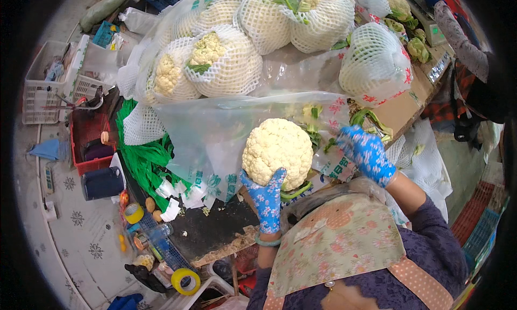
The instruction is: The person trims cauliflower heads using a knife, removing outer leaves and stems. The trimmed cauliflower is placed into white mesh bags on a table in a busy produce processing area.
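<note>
My left hand (266,201), in a blue flowered glove, grips a bare cauliflower head (278,150) from its near side, thumb on the white curd. To its right is my right hand (363,150), in a matching glove and slightly blurred; whether it holds anything cannot be told. A clear printed plastic bag (202,128) lies flat behind and under the cauliflower. Leaf trimmings (313,126) show between the cauliflower and my right hand. Farther back, several cauliflowers in white foam nets (226,63) stand grouped, and a netted one in a printed bag (375,61) stands at the right.
Green plastic ties (141,156) hang at the left beside white paper scraps (171,209). Yellow tape rolls (185,281) lie at the lower left. A red crate (91,140) is on the left. At the upper right, a co-worker's sleeved arm (460,39) reaches near a scale (434,33).
</note>
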`<act>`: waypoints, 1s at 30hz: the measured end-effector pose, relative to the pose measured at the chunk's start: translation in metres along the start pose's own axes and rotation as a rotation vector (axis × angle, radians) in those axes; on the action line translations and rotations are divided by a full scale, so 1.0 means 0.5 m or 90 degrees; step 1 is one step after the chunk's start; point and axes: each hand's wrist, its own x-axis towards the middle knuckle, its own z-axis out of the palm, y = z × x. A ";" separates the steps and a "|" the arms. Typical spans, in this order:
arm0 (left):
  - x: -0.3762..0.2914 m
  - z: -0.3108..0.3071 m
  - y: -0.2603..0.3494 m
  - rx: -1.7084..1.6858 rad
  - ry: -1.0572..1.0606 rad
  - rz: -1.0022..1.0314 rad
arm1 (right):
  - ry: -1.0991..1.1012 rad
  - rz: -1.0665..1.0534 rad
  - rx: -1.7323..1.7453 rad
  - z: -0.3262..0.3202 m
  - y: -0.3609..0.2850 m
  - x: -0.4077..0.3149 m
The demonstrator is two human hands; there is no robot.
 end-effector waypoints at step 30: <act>0.013 -0.003 0.009 -0.027 0.027 0.021 | 0.036 -0.163 0.001 0.064 -0.037 0.062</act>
